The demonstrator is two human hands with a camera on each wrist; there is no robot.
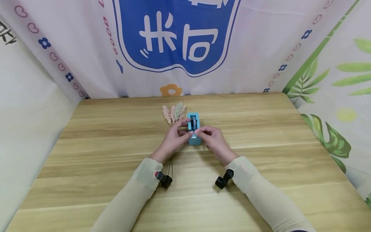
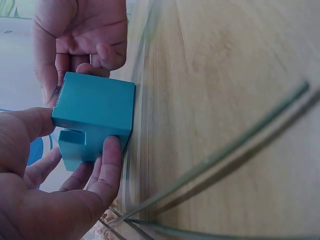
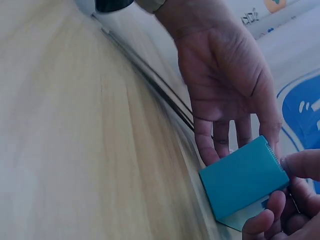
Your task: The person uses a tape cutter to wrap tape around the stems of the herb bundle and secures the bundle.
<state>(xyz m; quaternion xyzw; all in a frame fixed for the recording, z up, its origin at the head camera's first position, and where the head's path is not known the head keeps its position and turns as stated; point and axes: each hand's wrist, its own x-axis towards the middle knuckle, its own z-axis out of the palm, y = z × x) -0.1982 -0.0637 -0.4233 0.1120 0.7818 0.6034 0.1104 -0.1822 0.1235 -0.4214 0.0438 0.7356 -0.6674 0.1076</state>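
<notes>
on the wood-grain table (image 1: 116,138), toward its far edge, rests a blue tape dispenser (image 1: 195,141), a tape roll (image 1: 195,122) seated in its slot. left hand (image 1: 173,137): curled round the dispenser, gripping it from the left. right hand (image 1: 215,139): thumb and forefinger close together at the serrated edge; whether tape is pinched cannot be told. pink and green sprigs (image 1: 173,113) lie just left of the dispenser, stems passing beneath the left wrist.

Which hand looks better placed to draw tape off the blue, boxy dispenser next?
Probably the right hand: its fingertips are at the serrated edge of the blue, boxy dispenser, while the left hand grips it from the other side and can likely steady it.
</notes>
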